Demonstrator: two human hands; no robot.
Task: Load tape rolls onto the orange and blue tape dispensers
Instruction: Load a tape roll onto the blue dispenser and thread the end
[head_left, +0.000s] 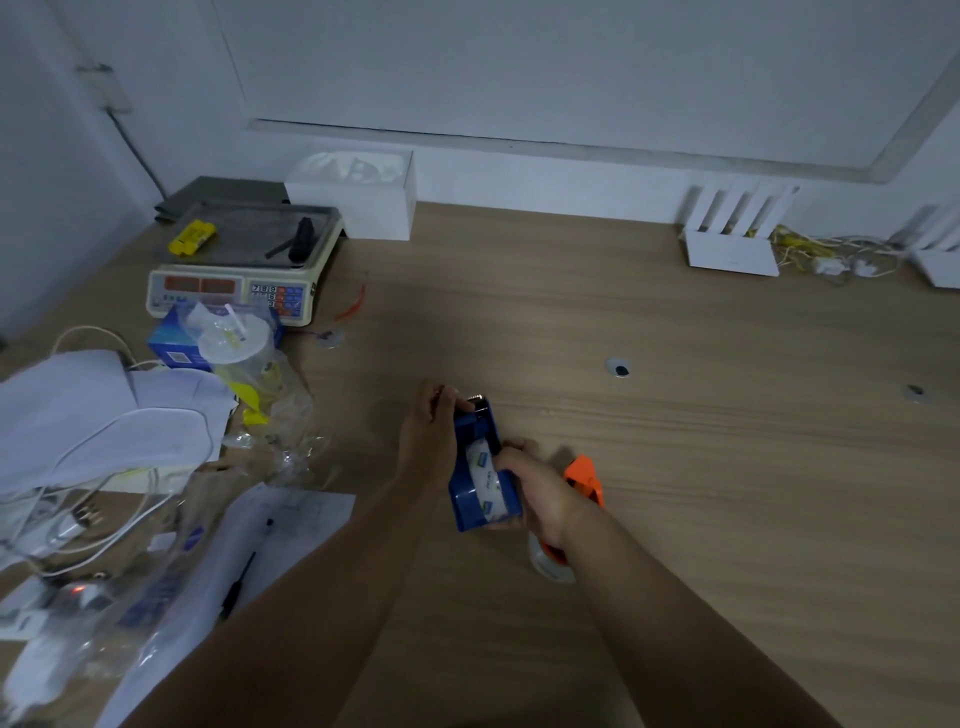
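Note:
A blue tape dispenser (470, 496) is held above the wooden table (675, 467) near the middle of the view. A clear tape roll (485, 480) with a printed core sits inside it. My left hand (428, 434) grips the dispenser's far end by the metal cutter (479, 401). My right hand (537, 488) holds its near side, thumb against the roll. The orange tape dispenser (586, 475) lies on the table just behind my right hand, partly hidden by the wrist, with a clear roll (551, 564) showing at its near end.
Left of my hands lie plastic bags, papers (104, 415) and white cables. A weighing scale (244, 260), a blue tissue pack (174, 345) and a plastic cup (236, 345) stand at the back left. A white box (358, 195) and white routers (730, 244) line the wall.

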